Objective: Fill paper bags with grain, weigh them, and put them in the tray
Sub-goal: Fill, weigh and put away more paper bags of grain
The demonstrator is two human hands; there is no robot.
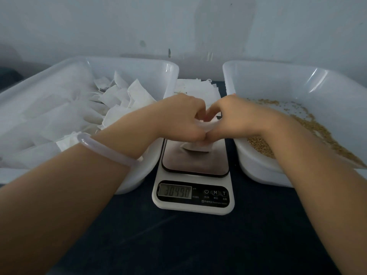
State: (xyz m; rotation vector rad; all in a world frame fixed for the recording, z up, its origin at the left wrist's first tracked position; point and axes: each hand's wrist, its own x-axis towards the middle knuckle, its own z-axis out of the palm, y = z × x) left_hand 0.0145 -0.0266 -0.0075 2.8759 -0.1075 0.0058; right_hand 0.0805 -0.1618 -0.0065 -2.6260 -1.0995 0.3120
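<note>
So both hands are meeting right over the white digital kitchen scale [193,208]. The left hand [178,118] and the right hand [234,118] are curling their fingers round the top of a small white paper bag [196,147], pinching its mouth between them. The bag's bottom is sitting on the scale's shiny metal platform [195,165]. I'm guessing they're folding the top closed, though the knuckles are hiding the actual fold. The grey display [175,192] is showing digits, but they're too blurry for me to read.

Where everything's sitting: the wide white plastic tray on the left [139,62] is holding a heap of white bags [127,96]. The matching white tray on the right [278,76] is holding the loose golden-brown grain [260,144]. A stack of flat white bags [198,88] is lying behind the scale, between the two trays. It's all on a dark tabletop [198,245].

What I'd be worrying about:
- **Weight:** the hands are bearing on the bag while it's on the platform, so the reading is probably getting thrown off.
- **Spills:** if the top isn't getting closed properly, grain could end up spilling on the platform or tabletop on the way to the left tray.
- **Snagging:** the pale translucent bangle [105,151] on the left wrist is hanging right over the bags in that tray, so it could be catching one.
</note>
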